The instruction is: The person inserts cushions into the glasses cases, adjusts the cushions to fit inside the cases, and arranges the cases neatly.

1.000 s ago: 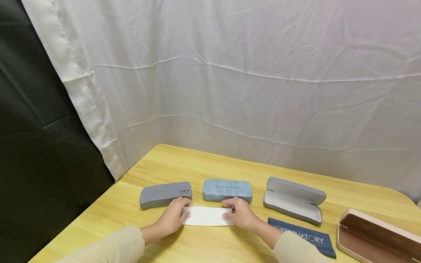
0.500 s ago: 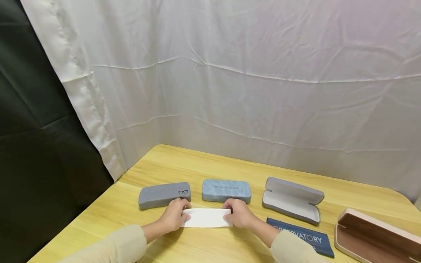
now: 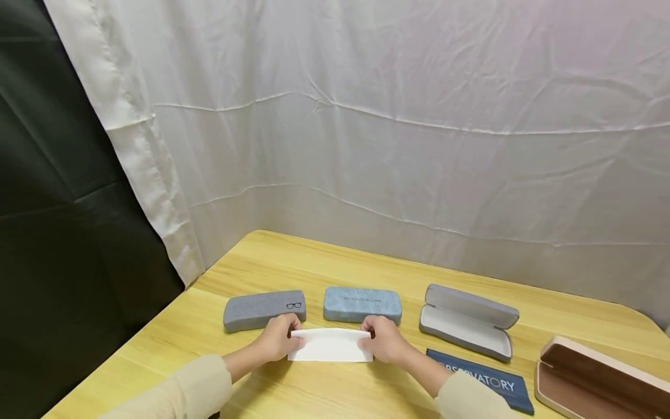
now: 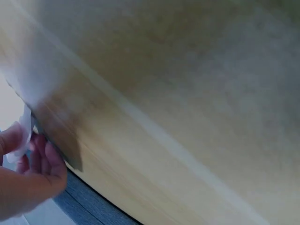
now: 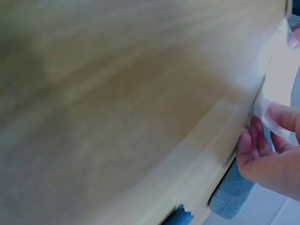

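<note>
A narrow white cloth (image 3: 330,344) stretches between the two hands in the head view, its far edge slightly bowed. My left hand (image 3: 277,337) pinches its left end, thumb on top and fingers curled beneath. At the right end, my right hand (image 3: 386,340) grips it the same way. Just beyond the left hand lies a closed grey glasses case (image 3: 256,309) with a spectacles print. A closed light-blue glasses case (image 3: 361,304) sits beyond the right hand. The left wrist view shows the left hand (image 4: 35,176) curled at the cloth; the right wrist view shows the right hand (image 5: 269,154) likewise.
To the right stand an open grey glasses case (image 3: 463,329) and an open brown-lined glasses case (image 3: 591,387). A dark blue lens cloth (image 3: 489,384) with white lettering lies beside the right forearm. White curtain (image 3: 392,145) hangs behind the wooden table (image 3: 293,253).
Both hands keep their hold on the white cloth and have shifted only slightly. Its far edge now bows upward, where a second ago the strip looked flatter. The glasses cases stay put.
</note>
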Available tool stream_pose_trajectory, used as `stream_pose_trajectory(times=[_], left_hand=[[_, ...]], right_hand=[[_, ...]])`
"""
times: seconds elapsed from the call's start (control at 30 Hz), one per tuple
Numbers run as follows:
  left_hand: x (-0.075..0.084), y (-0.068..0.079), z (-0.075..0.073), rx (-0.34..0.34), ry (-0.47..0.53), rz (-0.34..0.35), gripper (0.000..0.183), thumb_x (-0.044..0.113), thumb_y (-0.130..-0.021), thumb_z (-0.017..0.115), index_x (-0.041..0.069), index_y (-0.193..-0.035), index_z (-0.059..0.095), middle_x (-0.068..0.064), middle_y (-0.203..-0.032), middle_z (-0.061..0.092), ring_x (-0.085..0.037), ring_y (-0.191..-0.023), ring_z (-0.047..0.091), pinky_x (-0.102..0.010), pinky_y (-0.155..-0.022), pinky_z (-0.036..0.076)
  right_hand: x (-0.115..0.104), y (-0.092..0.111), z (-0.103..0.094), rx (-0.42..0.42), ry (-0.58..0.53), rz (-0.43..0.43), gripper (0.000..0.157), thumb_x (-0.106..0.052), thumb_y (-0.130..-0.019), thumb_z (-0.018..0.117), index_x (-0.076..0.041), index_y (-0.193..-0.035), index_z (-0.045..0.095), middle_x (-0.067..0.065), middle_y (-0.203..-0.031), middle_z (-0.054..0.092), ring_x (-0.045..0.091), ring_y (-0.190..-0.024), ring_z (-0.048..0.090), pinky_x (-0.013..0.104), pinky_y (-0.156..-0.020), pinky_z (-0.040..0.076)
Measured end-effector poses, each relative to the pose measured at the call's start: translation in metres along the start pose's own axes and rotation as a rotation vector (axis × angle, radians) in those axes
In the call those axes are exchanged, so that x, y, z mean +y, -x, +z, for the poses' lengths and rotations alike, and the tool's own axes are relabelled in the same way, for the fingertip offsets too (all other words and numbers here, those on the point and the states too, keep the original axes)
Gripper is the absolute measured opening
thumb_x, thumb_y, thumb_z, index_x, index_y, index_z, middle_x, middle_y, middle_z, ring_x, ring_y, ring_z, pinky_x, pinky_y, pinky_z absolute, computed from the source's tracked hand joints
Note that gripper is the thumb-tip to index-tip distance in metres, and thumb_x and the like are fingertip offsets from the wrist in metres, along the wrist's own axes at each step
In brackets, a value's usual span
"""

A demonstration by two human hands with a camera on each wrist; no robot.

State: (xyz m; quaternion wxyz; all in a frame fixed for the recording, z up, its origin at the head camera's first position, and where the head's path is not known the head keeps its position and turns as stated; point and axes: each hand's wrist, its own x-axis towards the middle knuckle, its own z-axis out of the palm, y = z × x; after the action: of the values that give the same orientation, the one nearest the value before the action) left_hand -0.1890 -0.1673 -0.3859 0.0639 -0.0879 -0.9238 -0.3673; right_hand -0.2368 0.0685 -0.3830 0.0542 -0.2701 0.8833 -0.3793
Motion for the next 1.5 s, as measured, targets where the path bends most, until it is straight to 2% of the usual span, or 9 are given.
stream_pose_trajectory(times=[0.17,0.33,0.47,0.6,0.73,0.83,1.07,1.3,1.5], left_hand=[[-0.002,-0.002,-0.004,-0.032,0.05,0.038,0.01,0.003,-0.082,0.067,-0.005,-0.084,0.061,-0.004,-0.066,0.054,-0.011,-0.058,0.042,-0.019,-0.049,0.034],[0.002,-0.003,-0.004,-0.039,0.145,-0.005,0.011,0.006,-0.084,0.065,-0.004,-0.079,0.062,-0.001,-0.06,0.05,-0.01,-0.053,0.04,-0.02,-0.048,0.034],[0.005,-0.006,-0.003,-0.035,0.284,-0.034,0.016,0.008,-0.086,0.063,-0.006,-0.08,0.059,-0.004,-0.067,0.056,-0.01,-0.058,0.045,-0.021,-0.051,0.039],[0.012,-0.011,0.001,-0.037,0.359,-0.036,0.018,0.01,-0.089,0.06,-0.007,-0.087,0.059,-0.011,-0.077,0.064,-0.011,-0.065,0.049,-0.023,-0.055,0.042],[0.022,-0.013,0.003,-0.046,0.408,-0.027,0.023,0.011,-0.091,0.058,-0.01,-0.098,0.059,-0.018,-0.087,0.067,-0.01,-0.072,0.055,-0.024,-0.059,0.045],[0.031,-0.015,0.005,-0.059,0.437,-0.017,0.026,0.012,-0.092,0.057,-0.011,-0.103,0.059,-0.019,-0.089,0.067,-0.009,-0.072,0.055,-0.024,-0.06,0.043],[0.047,-0.024,0.018,-0.04,0.463,-0.003,0.02,0.01,-0.09,0.057,-0.01,-0.094,0.06,-0.013,-0.076,0.063,-0.009,-0.064,0.046,-0.02,-0.055,0.037],[0.064,-0.036,0.037,-0.018,0.457,0.007,0.018,0.009,-0.088,0.059,-0.008,-0.084,0.057,-0.007,-0.071,0.06,-0.008,-0.061,0.045,-0.02,-0.053,0.039],[0.079,-0.047,0.049,-0.024,0.453,-0.003,0.017,0.008,-0.087,0.06,-0.004,-0.077,0.054,-0.002,-0.065,0.053,-0.009,-0.057,0.042,-0.02,-0.051,0.038]], right_hand=[[0.001,0.002,-0.007,-0.017,-0.093,-0.011,0.004,0.0,-0.087,0.058,0.0,-0.088,0.054,-0.002,-0.057,0.033,0.012,-0.05,0.033,0.021,-0.049,0.03],[0.002,0.005,-0.011,0.001,-0.236,0.032,0.005,0.001,-0.089,0.056,0.005,-0.091,0.058,-0.003,-0.056,0.034,0.011,-0.054,0.039,0.022,-0.048,0.039],[-0.001,0.008,-0.014,0.067,-0.351,0.108,0.01,0.001,-0.088,0.056,0.009,-0.094,0.059,0.0,-0.061,0.048,0.011,-0.064,0.054,0.027,-0.056,0.05],[-0.006,0.014,-0.018,0.184,-0.427,0.215,0.013,-0.002,-0.088,0.057,0.008,-0.097,0.058,0.007,-0.074,0.061,0.014,-0.07,0.06,0.031,-0.06,0.052],[-0.009,0.02,-0.023,0.304,-0.447,0.291,0.01,-0.003,-0.088,0.058,0.005,-0.093,0.059,0.007,-0.075,0.062,0.013,-0.068,0.057,0.028,-0.058,0.049],[-0.008,0.025,-0.028,0.354,-0.461,0.311,0.011,-0.003,-0.088,0.057,0.006,-0.094,0.059,0.006,-0.073,0.059,0.012,-0.067,0.055,0.025,-0.058,0.048],[0.005,0.036,-0.04,0.392,-0.448,0.31,0.018,-0.007,-0.09,0.056,0.007,-0.101,0.057,0.007,-0.08,0.065,0.014,-0.073,0.058,0.03,-0.063,0.053],[0.021,0.047,-0.055,0.426,-0.406,0.349,0.017,-0.008,-0.09,0.057,0.007,-0.1,0.057,0.005,-0.078,0.065,0.012,-0.07,0.057,0.024,-0.06,0.05],[0.031,0.056,-0.071,0.435,-0.364,0.372,0.017,-0.01,-0.091,0.057,0.007,-0.097,0.055,0.0,-0.065,0.054,0.013,-0.06,0.053,0.024,-0.059,0.049]])
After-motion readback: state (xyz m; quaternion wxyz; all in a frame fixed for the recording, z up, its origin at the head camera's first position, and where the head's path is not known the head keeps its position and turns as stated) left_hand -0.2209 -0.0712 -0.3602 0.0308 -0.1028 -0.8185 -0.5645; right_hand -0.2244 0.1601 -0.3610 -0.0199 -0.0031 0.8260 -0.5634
